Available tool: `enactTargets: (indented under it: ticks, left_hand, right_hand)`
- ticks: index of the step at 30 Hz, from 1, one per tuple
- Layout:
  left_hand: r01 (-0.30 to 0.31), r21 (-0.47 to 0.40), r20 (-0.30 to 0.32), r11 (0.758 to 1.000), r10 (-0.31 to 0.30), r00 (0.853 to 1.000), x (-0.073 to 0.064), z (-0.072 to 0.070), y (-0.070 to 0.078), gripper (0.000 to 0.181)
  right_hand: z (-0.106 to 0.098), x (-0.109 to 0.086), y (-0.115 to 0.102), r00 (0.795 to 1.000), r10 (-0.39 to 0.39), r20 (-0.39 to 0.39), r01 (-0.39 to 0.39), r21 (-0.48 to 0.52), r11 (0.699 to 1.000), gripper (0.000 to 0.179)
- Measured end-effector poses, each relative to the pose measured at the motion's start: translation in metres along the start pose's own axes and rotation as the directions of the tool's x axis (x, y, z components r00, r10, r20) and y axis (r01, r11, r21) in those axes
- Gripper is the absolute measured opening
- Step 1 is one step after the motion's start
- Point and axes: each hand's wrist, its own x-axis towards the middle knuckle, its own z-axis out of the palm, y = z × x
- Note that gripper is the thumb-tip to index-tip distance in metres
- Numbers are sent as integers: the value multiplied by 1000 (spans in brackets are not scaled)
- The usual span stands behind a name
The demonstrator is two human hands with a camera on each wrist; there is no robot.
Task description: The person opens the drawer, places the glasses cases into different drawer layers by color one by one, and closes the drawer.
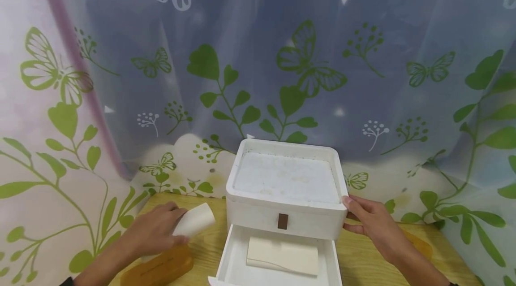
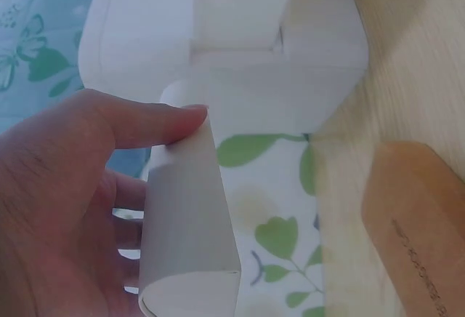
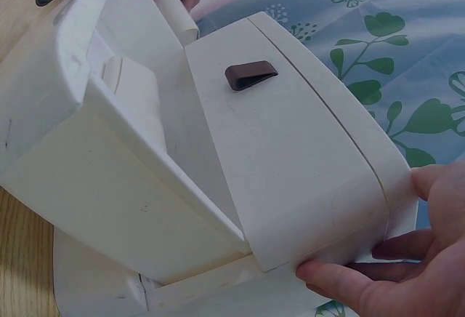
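Observation:
My left hand (image 1: 155, 227) grips a long cream-white case (image 1: 195, 221) with one rounded side, left of a white two-drawer cabinet (image 1: 282, 145). The left wrist view shows the thumb across the top of the case (image 2: 185, 208) and the fingers behind it. At the cabinet's right front corner, my right hand (image 1: 372, 223) holds the edge, thumb on the top rim and fingers against the side. The lower drawer (image 1: 231, 259) is pulled out, and another cream case (image 1: 282, 254) lies inside it. The upper drawer (image 3: 290, 135), with a brown tab (image 1: 283, 221), is closed.
An orange-brown case (image 1: 157, 268) with printed text lies on the wooden table (image 1: 363, 268) below my left forearm. Another orange item (image 1: 419, 245) is partly hidden behind my right forearm. A curtain (image 1: 258, 53) with butterflies and leaves hangs right behind the cabinet.

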Motion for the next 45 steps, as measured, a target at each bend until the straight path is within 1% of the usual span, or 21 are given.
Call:
enactTargets:
  ticks: [5,8,13,16,21,29,34,40,43,45]
  left_hand:
    - [-19,12,-16,1000,19,1000,-3,-6,8,69]
    - [-34,7,-11,999,34,999,-5,-11,11,70]
    - [-82,-21,-3,996,82,997,-9,-21,17,71]
    - [-111,-34,-4,993,111,994,-11,-25,24,70]
    - [-168,-26,-16,985,168,986,-13,-32,33,68]
    - [-182,-36,1,983,182,983,-14,-38,43,69]
    - [-224,-62,3,973,225,974,-12,-41,51,67]
    - [-261,-59,-15,964,260,965,-9,-43,63,67]
    - [-290,-67,-22,955,289,957,-6,-45,70,65]
    - [-307,-76,-14,949,307,952,-4,-46,74,65]
  right_hand:
    - [0,-1,1,1000,1,-1,-1,1,1000,73]
    - [0,0,1,1000,-3,2,3,-4,1000,74]
    - [0,0,1,1000,-7,-1,7,3,1000,74]
    - [0,0,0,1000,-7,-5,7,5,1000,74]
    - [0,0,0,1000,-9,-7,9,0,1000,74]
    - [3,0,2,1000,-18,-10,19,13,1000,69]
    - [3,0,3,1000,-17,-13,17,17,1000,69]
    - [1,0,2,1000,-16,-9,16,21,1000,70]
    - [0,-1,2,1000,-18,-11,18,23,1000,69]
    - [1,-1,2,1000,-18,-9,19,19,1000,69]
